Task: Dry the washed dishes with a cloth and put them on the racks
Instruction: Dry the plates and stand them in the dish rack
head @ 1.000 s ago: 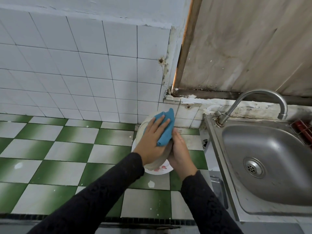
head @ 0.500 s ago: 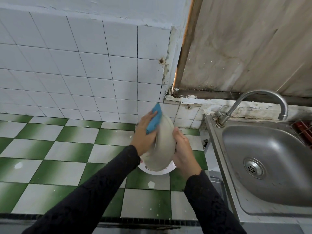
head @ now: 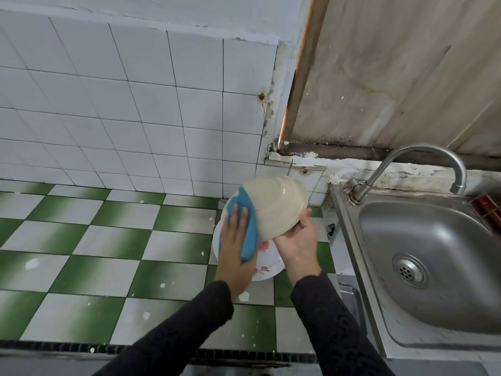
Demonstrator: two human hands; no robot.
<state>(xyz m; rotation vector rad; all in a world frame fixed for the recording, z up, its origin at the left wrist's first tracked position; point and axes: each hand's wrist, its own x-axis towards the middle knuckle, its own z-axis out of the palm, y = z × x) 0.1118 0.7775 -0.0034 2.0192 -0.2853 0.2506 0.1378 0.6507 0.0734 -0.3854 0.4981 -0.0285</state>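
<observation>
Head view: green-checked tile counter [head: 108, 267] beside steel sink [head: 444, 240]

I see my left grip [head: 235, 251] pressing a blue cloth [head: 251, 232] flat on the outside of a cream bowl [head: 273, 204]. My right grip [head: 298, 245] holds the bowl's rim from below, and the bowl is tipped up. Under them, a white plate [head: 267, 265] with pink flowers lies on the green and white worktop [head: 108, 240]. A metal sink [head: 439, 240] is on the right.
</observation>
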